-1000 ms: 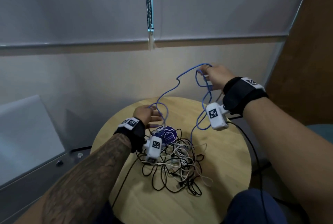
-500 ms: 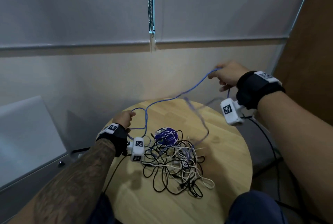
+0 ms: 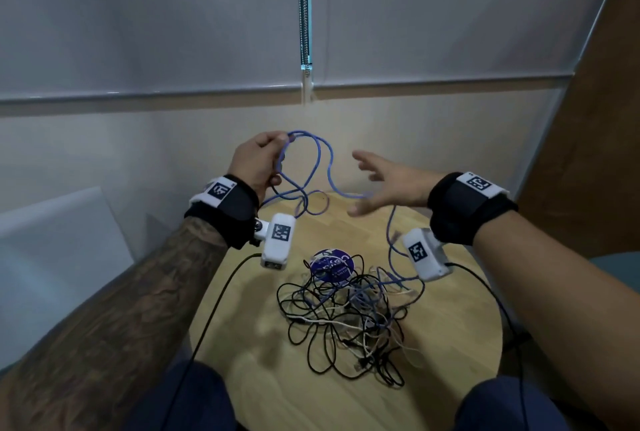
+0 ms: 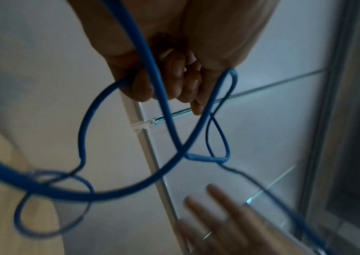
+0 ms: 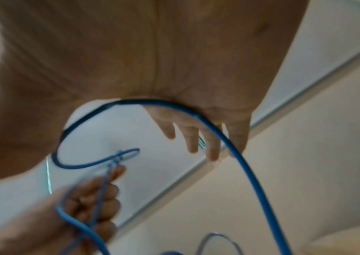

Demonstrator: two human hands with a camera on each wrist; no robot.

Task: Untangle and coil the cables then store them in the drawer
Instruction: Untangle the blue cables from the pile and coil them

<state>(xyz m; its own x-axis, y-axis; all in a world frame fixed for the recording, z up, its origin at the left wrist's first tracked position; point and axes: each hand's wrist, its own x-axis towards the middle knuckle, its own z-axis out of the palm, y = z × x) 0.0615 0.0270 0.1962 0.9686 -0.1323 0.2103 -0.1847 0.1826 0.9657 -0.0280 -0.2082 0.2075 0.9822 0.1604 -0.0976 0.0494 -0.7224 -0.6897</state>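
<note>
The blue cable (image 3: 313, 167) hangs in several loops above the far edge of the round wooden surface (image 3: 242, 309); its upper bends are gathered in the left hand (image 3: 258, 162), whose fingers curl tightly round the strands — confirmed in the left wrist view. From there one run sags across to the right hand (image 3: 388, 184), passes under the palm and drops down into the tangled pile of cables (image 3: 346, 313) at the centre of the surface. The right hand is spread, fingers straight and apart, grasping nothing; the cable only lies against its palm. That hand is motion-blurred in every view, so exact contact is hard to confirm. Where the blue cable enters the pile cannot be traced — black and white leads cross over it. A round purple disc (image 3: 331, 264) sits at the pile's far edge, partly covered by leads. The drawer cannot be identified with certainty. A blind chain (image 3: 304, 4) hangs against the window behind.
</note>
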